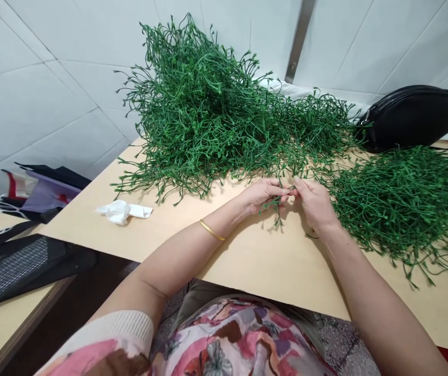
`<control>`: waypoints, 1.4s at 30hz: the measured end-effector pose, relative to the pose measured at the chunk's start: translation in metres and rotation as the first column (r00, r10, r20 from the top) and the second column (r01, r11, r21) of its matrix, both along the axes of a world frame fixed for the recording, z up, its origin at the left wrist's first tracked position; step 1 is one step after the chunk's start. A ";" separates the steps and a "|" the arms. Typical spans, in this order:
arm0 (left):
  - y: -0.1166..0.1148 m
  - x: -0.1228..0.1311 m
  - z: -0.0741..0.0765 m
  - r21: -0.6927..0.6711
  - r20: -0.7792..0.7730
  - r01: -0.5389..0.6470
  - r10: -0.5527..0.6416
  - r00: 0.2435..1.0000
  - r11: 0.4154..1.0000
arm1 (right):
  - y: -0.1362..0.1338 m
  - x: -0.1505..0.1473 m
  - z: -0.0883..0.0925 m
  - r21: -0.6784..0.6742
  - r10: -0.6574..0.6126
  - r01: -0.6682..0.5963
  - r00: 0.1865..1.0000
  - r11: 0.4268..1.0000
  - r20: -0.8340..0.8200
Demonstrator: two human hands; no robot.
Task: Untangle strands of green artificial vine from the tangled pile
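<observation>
My left hand and my right hand meet over the middle of the pale wooden table. Both pinch a small green plastic sprig, whose thin stems hang down between the fingertips. A gold bangle sits on my left wrist. Just behind the hands a tall heap of the same green plastic sprigs leans against the white tiled wall. A lower, flatter pile of sprigs lies to the right of my right hand.
A crumpled white wrapper lies on the table to the left. A black bag rests at the back right. Dark bags and a mesh chair back stand off the table's left edge.
</observation>
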State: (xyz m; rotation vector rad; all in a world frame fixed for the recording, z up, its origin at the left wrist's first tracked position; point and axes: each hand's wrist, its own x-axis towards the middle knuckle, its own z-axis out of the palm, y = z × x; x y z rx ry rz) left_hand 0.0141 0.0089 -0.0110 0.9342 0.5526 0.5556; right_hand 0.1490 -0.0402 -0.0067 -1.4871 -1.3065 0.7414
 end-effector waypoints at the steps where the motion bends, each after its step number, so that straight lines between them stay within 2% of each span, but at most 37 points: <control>1: 0.000 -0.001 0.000 -0.043 0.059 0.031 -0.028 0.998 0.999 | 0.000 -0.001 0.001 -0.015 0.020 -0.022 0.988 1.000 -0.151; 3: -0.001 -0.002 0.000 -0.085 0.169 0.094 -0.078 0.983 0.992 | -0.003 -0.003 0.005 -0.035 0.069 -0.088 0.927 0.996 -0.367; 5: -0.004 -0.005 0.002 -0.058 0.246 0.162 -0.143 0.959 0.985 | -0.008 -0.004 0.011 -0.042 0.133 -0.174 0.869 0.984 -0.477; 8: -0.011 -0.009 0.006 0.000 0.268 0.273 -0.263 0.927 0.962 | -0.015 -0.003 0.018 0.001 0.271 -0.313 0.821 0.950 -0.502; 10: -0.015 -0.009 0.009 -0.004 0.253 0.309 -0.298 0.920 0.951 | -0.017 0.000 0.018 0.031 0.341 -0.371 0.814 0.928 -0.469; 14: -0.011 -0.006 0.005 -0.062 0.238 0.171 -0.152 0.959 0.983 | -0.009 0.010 0.010 0.031 0.296 -0.303 0.894 0.952 -0.338; 17: -0.002 -0.006 -0.001 -0.117 0.164 0.073 -0.054 0.985 0.990 | -0.003 0.016 0.003 0.042 0.255 -0.252 0.962 0.967 -0.095; 19: 0.003 -0.008 -0.004 -0.139 0.124 0.023 -0.005 0.992 0.990 | -0.001 0.017 0.001 0.065 0.201 -0.207 0.975 0.976 0.090; 22: 0.004 -0.010 -0.004 -0.170 0.107 -0.072 0.092 0.990 0.983 | -0.002 0.014 0.000 0.257 -0.031 -0.061 0.940 0.965 0.340; 24: 0.003 -0.009 -0.002 -0.199 0.111 -0.157 0.181 0.977 0.967 | -0.005 0.011 0.001 0.409 -0.188 -0.008 0.879 0.912 0.438; 26: 0.002 -0.007 -0.001 -0.223 0.120 -0.230 0.261 0.958 0.947 | -0.009 0.008 0.004 0.481 -0.256 -0.003 0.843 0.876 0.473; 31: 0.004 -0.005 -0.002 -0.247 0.118 -0.294 0.329 0.937 0.924 | -0.025 0.001 0.014 0.561 -0.330 0.052 0.852 0.826 0.406; 34: 0.005 -0.005 -0.004 -0.247 0.138 -0.307 0.347 0.928 0.919 | -0.033 -0.003 0.015 0.592 -0.275 -0.104 0.812 0.799 0.514; 37: 0.005 -0.006 -0.005 -0.242 0.153 -0.320 0.361 0.920 0.916 | -0.033 -0.007 0.007 0.510 -0.186 -0.246 0.733 0.824 0.655; 40: 0.005 -0.006 -0.005 -0.255 0.151 -0.339 0.383 0.911 0.906 | -0.027 -0.006 0.001 0.430 -0.161 -0.223 0.703 0.875 0.692; 42: 0.005 -0.006 -0.005 -0.273 0.154 -0.351 0.400 0.903 0.896 | -0.025 -0.003 0.000 0.465 -0.208 -0.169 0.728 0.869 0.653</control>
